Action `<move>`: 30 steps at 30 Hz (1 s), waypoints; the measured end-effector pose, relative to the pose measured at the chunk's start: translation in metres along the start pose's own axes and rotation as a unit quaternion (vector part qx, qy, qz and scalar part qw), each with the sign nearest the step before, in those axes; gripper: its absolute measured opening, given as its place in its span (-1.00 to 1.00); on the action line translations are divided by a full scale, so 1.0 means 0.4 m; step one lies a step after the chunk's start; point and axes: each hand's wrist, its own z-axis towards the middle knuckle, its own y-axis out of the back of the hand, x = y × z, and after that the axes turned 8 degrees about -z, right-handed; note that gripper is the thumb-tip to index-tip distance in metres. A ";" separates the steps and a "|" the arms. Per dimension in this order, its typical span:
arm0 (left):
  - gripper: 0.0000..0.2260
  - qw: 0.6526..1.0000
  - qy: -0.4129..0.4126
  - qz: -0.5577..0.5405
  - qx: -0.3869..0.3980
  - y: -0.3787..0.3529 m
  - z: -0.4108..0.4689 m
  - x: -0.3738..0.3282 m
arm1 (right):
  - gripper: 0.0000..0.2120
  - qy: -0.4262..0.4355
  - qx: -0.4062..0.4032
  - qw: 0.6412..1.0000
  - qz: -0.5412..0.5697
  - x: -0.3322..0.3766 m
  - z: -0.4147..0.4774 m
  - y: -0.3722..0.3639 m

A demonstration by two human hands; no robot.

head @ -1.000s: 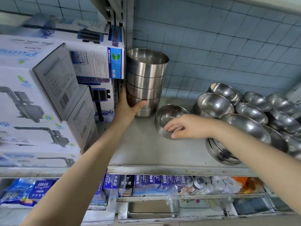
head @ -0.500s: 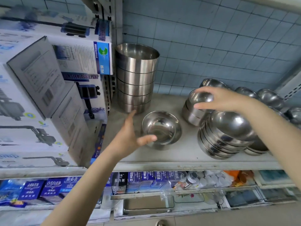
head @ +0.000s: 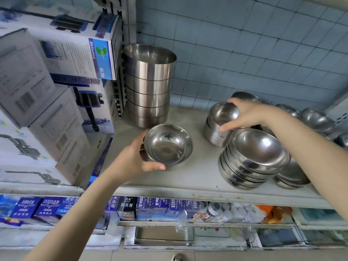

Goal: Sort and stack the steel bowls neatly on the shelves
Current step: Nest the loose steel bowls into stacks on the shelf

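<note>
Both grips closed: left hand [head: 131, 159] around lone bowl [head: 168, 144]; right hand [head: 246, 113] pinching top bowl [head: 223, 113].

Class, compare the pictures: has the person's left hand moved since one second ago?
Yes. The left hand left the tall stack and came toward the front edge of the shelf, now gripping the single bowl.

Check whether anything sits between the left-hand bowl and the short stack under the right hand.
No object: bare shelf separates the single bowl in the left hand from the short stack. The right hand grips its top bowl.
</note>
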 end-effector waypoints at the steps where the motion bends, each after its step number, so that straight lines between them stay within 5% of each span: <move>1: -0.15 1.000 0.000 -0.002 -0.014 0.006 -0.002 0.005 | 0.10 -0.002 -0.004 1.000 -0.002 0.002 0.003 0.000; 9: -0.04 0.998 0.003 -0.047 -0.040 0.018 -0.020 0.032 | 0.05 -0.022 -0.081 0.993 0.079 -0.024 0.003 -0.005; 14: 0.07 0.999 0.011 -0.027 -0.029 0.021 -0.020 0.044 | -0.14 0.052 -0.141 0.981 0.120 0.054 -0.072 0.042; 23: -0.16 0.998 0.004 0.008 -0.065 0.056 -0.041 0.031 | -0.04 0.205 -0.073 0.967 0.136 0.351 -0.178 -0.065; 30: -0.01 0.998 0.021 0.018 -0.059 0.067 -0.051 0.047 | 0.06 0.207 -0.046 0.972 0.102 0.414 -0.147 -0.129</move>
